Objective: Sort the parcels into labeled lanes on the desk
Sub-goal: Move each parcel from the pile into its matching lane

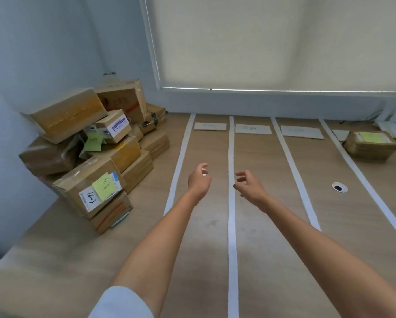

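Parcels (93, 154) piled left of both empty hands (222, 181) above desk (272, 226).

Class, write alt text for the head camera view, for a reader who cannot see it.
Two empty hands, left hand and right hand, reach over a wooden desk divided by white tape strips. Cardboard parcels are piled at left; one parcel sits in the far-right lane.

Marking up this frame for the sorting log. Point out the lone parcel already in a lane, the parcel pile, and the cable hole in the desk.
lone parcel (371, 144), head view, on its top face beside the yellow-green note.
parcel pile (87, 180), head view, on the front box's cardboard top.
cable hole (339, 187), head view, on its dark centre.
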`<action>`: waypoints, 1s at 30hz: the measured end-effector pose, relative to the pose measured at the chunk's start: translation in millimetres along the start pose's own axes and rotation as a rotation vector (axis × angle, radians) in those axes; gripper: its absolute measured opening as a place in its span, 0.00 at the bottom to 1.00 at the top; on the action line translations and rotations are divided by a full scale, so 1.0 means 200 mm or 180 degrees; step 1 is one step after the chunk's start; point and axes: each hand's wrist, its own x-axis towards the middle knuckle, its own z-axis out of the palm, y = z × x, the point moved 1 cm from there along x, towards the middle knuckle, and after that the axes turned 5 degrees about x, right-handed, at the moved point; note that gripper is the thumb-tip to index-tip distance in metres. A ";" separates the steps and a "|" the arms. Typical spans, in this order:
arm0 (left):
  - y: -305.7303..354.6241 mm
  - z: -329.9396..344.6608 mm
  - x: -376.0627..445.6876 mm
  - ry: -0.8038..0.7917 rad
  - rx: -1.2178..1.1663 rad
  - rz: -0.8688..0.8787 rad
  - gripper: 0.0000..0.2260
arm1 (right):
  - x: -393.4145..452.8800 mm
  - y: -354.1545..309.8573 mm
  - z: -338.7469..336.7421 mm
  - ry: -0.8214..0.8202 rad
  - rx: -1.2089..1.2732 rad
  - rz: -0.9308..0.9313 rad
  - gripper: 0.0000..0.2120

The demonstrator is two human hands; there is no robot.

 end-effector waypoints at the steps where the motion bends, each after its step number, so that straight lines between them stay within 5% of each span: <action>1: -0.06 -0.08 0.04 0.0005 -0.0017 -0.0036 0.21 | 0.02 -0.03 0.10 0.0001 0.0012 -0.0013 0.19; 14: -0.26 -1.34 0.41 0.0058 0.0316 0.0522 0.20 | 0.22 -0.87 1.26 0.0063 0.0479 -0.0001 0.18; 26: -0.90 -1.93 0.42 0.0237 0.1332 0.0211 0.19 | 0.29 -1.12 1.79 -0.0488 -0.0123 0.0062 0.24; 30: -1.11 -1.97 0.35 0.0417 0.1064 -0.0113 0.18 | 0.33 -1.10 1.87 -0.0429 -0.0255 0.0190 0.23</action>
